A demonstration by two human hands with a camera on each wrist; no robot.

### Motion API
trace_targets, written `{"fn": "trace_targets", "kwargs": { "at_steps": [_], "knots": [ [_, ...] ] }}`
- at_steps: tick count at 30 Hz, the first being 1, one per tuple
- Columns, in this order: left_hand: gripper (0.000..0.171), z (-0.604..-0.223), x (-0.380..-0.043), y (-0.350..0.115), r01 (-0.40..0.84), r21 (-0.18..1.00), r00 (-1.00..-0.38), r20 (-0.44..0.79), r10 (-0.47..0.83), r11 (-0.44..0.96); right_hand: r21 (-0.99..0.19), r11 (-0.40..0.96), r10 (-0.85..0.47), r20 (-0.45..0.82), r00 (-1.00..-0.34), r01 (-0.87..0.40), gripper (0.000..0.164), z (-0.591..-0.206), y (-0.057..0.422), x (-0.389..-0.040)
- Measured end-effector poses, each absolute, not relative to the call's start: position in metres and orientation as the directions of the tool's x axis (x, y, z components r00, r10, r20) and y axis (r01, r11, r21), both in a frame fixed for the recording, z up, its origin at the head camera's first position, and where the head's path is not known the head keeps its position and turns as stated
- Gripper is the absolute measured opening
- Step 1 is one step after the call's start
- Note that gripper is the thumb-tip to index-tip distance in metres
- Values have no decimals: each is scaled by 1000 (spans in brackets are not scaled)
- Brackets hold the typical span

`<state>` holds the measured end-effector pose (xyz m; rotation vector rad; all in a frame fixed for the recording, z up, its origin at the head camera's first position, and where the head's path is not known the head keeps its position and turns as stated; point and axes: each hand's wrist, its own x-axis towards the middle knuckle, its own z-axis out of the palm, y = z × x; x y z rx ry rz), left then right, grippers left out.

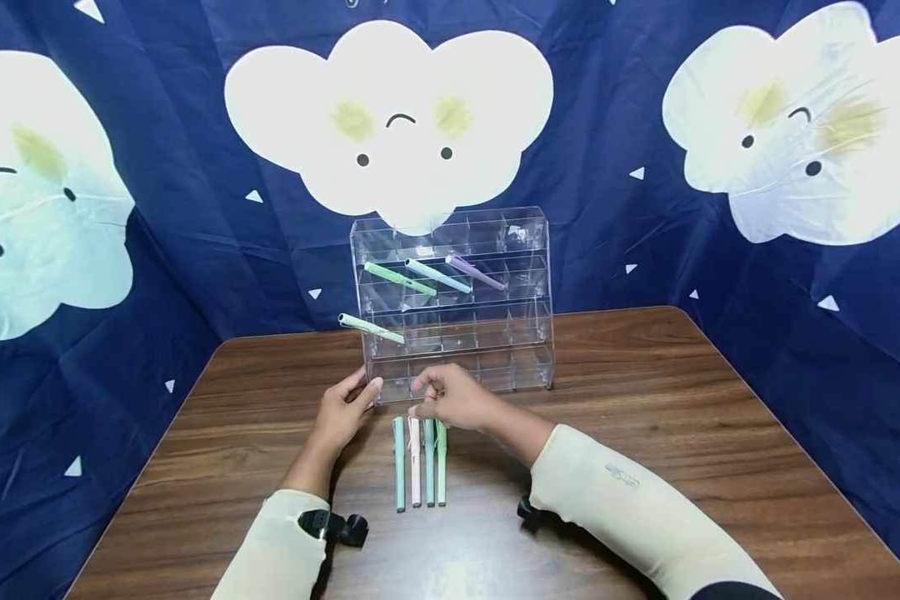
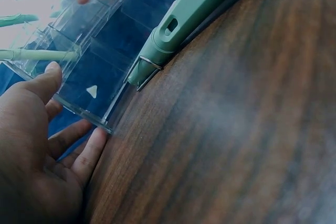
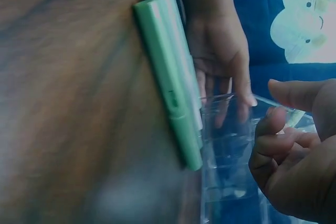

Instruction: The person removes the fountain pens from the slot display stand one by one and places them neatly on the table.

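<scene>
Wooden table (image 1: 615,433): left fingers (image 1: 367,395) around corner of clear rack (image 1: 495,337), right fingers (image 1: 431,379) half-curled, empty, near pens (image 1: 430,475)

Passage over tabletop (image 1: 622,362) right of rack (image 1: 457,309), pens (image 1: 416,467) and right hand (image 1: 453,398) before it, left hand (image 1: 341,417) at left corner

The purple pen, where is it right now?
In the head view, the purple pen is on the clear rack's second shelf from the top, just right of the light blue pen.
</scene>
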<state>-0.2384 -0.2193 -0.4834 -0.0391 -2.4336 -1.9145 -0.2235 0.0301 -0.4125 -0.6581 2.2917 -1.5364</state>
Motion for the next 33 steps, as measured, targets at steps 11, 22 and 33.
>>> {"fn": "trace_targets", "kwargs": {
  "at_steps": [11, 22, 33],
  "knots": [
    [58, -486, -240, -218, 57, 972, -998, 61, -9, 230, -792, 453, -391, 237, -889, -411, 26, -382, 10, -226],
    [57, -485, -240, -220, 56, 977, -998, 61, -17, 205, -717, 478, -305, 407, -861, -508, 36, -374, -12, -247],
    [56, -485, -239, -220, 67, 979, -997, 72, -16, 193, -667, 528, -274, 452, -849, -526, 36, -384, -35, -268]
  ]
}}
